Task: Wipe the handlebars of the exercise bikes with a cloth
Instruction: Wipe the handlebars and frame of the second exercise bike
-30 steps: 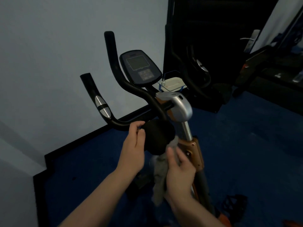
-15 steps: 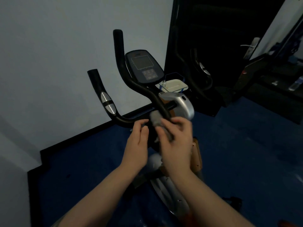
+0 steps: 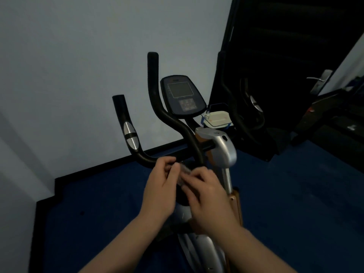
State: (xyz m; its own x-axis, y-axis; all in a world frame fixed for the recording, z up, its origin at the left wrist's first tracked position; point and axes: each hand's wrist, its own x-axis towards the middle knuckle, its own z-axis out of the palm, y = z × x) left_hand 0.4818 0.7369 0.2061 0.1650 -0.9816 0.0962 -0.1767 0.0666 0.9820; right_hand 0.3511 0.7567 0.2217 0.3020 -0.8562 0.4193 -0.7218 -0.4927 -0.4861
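Cloth (image 3: 184, 172) blurred btwn hands, mostly hidden

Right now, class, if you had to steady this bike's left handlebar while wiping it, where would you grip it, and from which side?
Probably the upright black foam section of the left handlebar, above the silver sensor band. It stands nearly vertical, free on all sides, so a hand can wrap it from the near side. The low bend is already crowded by the left hand, right hand and cloth.

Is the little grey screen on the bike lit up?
No, the grey rectangular screen on the black oval console looks dull and blank, showing no glow or numbers.
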